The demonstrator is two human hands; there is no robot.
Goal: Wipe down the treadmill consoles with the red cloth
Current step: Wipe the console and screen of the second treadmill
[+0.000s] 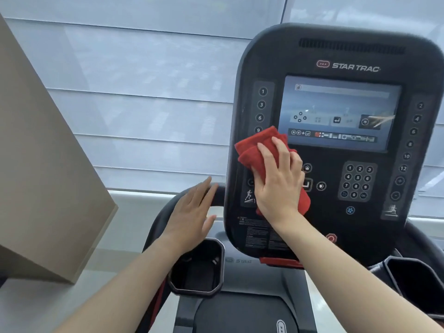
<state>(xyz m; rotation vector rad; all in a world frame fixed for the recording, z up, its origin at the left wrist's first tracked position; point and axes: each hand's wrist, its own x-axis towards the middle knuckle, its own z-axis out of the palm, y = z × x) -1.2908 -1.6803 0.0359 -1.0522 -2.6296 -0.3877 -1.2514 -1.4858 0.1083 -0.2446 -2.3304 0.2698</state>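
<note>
A black treadmill console (341, 227) with a lit screen (341, 111) and a number keypad (358, 181) fills the right half of the head view. My right hand (278, 181) presses a folded red cloth (259, 147) flat against the console's lower left, just under the screen's corner. The cloth covers some of the left-side buttons. My left hand (189, 215) hovers with fingers spread over the curved black handlebar (165, 210) to the left of the console, holding nothing.
A black cup holder (197, 287) sits below my left hand and another (415, 282) at the right edge. A beige pillar (43, 164) stands at the left. Window blinds (144, 92) hang behind the treadmill. A red stop button (331, 237) sits low on the console.
</note>
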